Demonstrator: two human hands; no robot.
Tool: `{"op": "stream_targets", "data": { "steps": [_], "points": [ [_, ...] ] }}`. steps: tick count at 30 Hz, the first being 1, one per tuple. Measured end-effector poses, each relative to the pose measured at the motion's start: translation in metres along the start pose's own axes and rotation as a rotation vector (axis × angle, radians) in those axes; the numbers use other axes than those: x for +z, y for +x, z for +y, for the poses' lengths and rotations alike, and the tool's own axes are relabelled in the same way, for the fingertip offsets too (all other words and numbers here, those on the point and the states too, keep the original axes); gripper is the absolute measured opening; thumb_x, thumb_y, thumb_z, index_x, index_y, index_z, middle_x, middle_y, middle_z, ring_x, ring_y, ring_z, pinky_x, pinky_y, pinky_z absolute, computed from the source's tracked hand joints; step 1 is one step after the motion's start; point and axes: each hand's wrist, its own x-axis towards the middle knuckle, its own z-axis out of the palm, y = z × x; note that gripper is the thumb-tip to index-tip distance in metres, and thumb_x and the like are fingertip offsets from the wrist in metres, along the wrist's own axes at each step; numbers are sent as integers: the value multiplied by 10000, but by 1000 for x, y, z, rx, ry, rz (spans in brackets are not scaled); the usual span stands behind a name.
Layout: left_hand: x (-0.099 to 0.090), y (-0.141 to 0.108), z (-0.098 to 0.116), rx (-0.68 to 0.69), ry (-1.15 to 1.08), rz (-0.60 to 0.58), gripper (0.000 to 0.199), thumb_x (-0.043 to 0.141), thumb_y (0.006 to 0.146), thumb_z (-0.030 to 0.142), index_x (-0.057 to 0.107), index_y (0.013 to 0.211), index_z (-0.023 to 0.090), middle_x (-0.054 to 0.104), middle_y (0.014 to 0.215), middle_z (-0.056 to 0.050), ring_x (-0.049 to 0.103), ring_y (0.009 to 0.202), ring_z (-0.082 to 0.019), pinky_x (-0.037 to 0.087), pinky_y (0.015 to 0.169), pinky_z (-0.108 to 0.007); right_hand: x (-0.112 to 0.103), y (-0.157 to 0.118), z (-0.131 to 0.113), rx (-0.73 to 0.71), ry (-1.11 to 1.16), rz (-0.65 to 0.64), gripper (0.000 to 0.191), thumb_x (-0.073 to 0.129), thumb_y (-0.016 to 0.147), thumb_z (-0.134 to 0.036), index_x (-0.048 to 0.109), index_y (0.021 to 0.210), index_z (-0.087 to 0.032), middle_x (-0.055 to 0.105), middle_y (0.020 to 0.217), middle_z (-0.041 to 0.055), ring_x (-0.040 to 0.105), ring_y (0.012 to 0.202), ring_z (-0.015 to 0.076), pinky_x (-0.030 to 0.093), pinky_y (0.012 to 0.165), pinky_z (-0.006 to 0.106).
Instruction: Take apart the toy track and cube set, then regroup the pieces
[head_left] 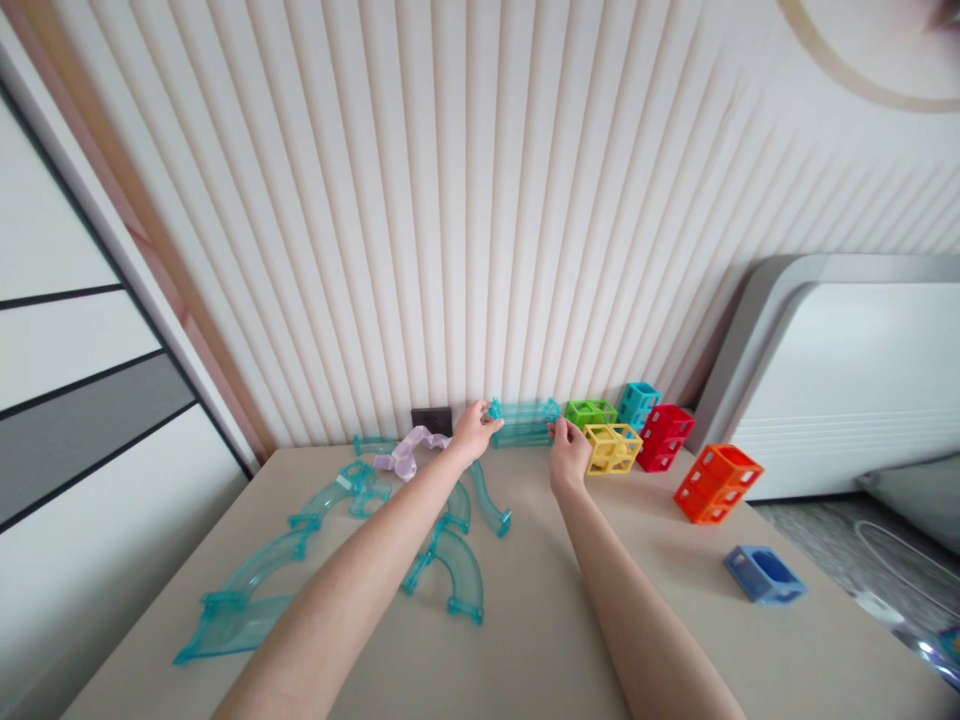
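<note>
A clear teal straight track piece [523, 412] is held level near the wall at the back of the table. My left hand [475, 431] pinches its left end, and my right hand [570, 450] has its fingers closed at the right end. Below and behind it shows more teal plastic [521, 437]. Beside my right hand stand a yellow block frame [613, 447] and a green one [591, 412]. Curved teal track pieces [461, 570] lie to the left, some partly behind my left forearm. A pale purple piece [405, 455] rests left of my left hand.
On the right of the table [540, 640] are a red block stack [665, 437], a teal one [639, 404], an orange one [718, 483] and a blue block [764, 575]. A black socket [432, 420] is at the ribbed wall [450, 200]; a grey headboard is at right.
</note>
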Motion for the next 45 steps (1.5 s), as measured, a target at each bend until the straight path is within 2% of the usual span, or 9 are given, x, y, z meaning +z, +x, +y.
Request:
{"op": "stream_targets", "data": {
  "steps": [4, 9, 17, 24, 32, 34, 38, 45],
  "points": [
    [7, 0, 1, 1, 96, -3, 296, 654, 968, 331, 638, 1206, 156, 681, 1190, -86, 684, 1016, -226, 577, 900, -449, -2, 0, 5, -27, -54, 16, 510, 567, 863, -510, 720, 1096, -83, 777, 919, 151, 723, 884, 278, 558, 815, 371],
    [11, -5, 3, -5, 230, -3, 293, 686, 945, 283, 643, 1202, 148, 718, 1051, -60, 699, 945, -211, 564, 916, -448, -4, -3, 10, -65, -118, 19, 504, 536, 876, -448, 690, 1176, -73, 771, 911, 155, 717, 870, 277, 540, 803, 371],
    [6, -7, 7, -32, 427, -22, 293, 643, 975, 343, 640, 1203, 160, 677, 1193, -87, 682, 1016, -225, 583, 890, -443, -4, -4, 20, -92, -165, 13, 509, 510, 888, -432, 694, 1199, -73, 775, 927, 158, 713, 842, 263, 539, 759, 351],
    [5, -7, 6, -29, 544, -41, 305, 641, 976, 336, 630, 1233, 171, 657, 1244, -96, 670, 1057, -236, 578, 909, -453, -5, -2, 27, -96, -208, 11, 532, 479, 883, -418, 701, 1200, -54, 782, 897, 168, 723, 848, 284, 546, 785, 379],
    [3, -6, 3, -58, 632, -61, 327, 643, 973, 345, 621, 1248, 169, 647, 1266, -100, 660, 1087, -249, 570, 923, -469, -8, 1, 33, -93, -307, -30, 517, 477, 891, -373, 697, 1229, -49, 771, 1076, 200, 723, 957, 304, 543, 872, 403],
    [2, -7, 2, -75, 650, -78, 333, 643, 972, 351, 620, 1249, 166, 647, 1261, -100, 662, 1081, -248, 572, 917, -468, -9, 1, 34, -96, -346, -47, 454, 518, 914, -359, 710, 1202, -66, 765, 1099, 193, 711, 999, 306, 530, 923, 419],
    [1, -11, -1, -95, 671, -125, 342, 644, 972, 349, 612, 1262, 169, 641, 1270, -101, 662, 1077, -248, 577, 906, -462, -12, 2, 35, -123, -421, -96, 301, 642, 970, -362, 680, 1183, -152, 705, 1204, 108, 679, 1071, 255, 527, 970, 471],
    [3, -12, -3, -97, 673, -176, 346, 641, 974, 347, 607, 1272, 175, 638, 1276, -101, 663, 1074, -246, 580, 900, -455, -11, 0, 34, -182, -502, -168, 294, 639, 988, -370, 656, 1205, -173, 666, 1260, 90, 655, 1120, 249, 519, 991, 491]
  ]
}}
